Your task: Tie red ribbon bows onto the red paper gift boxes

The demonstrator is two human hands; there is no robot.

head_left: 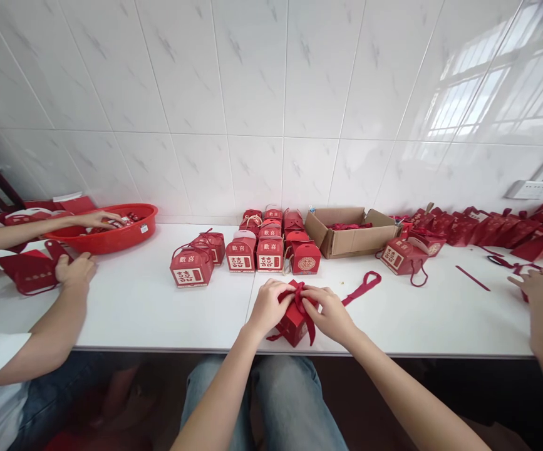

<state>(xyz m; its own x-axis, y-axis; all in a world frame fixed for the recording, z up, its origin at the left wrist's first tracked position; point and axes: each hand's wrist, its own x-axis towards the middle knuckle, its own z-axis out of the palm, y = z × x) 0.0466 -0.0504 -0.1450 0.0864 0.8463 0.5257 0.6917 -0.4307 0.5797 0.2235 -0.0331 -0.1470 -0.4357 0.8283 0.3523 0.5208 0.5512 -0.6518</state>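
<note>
A red gift box (294, 327) stands on the white table close to its front edge, right before me. Around its top runs a dark red ribbon (309, 326), with one tail hanging down the box's side. My left hand (271, 304) pinches the ribbon from the left at the top of the box. From the right, my right hand (326, 309) has its fingers closed on the same ribbon. The fingers partly hide the loop between them. A loose length of dark red ribbon (362, 288) lies just beyond my right hand.
Several finished-looking red boxes (270, 254) stand in rows beyond my hands. Behind them is an open cardboard box (362, 243) of red ribbons. At left, a co-worker's hand (76, 269) holds a box by a red basin (125, 235). Another person's hand (541, 288) is at right.
</note>
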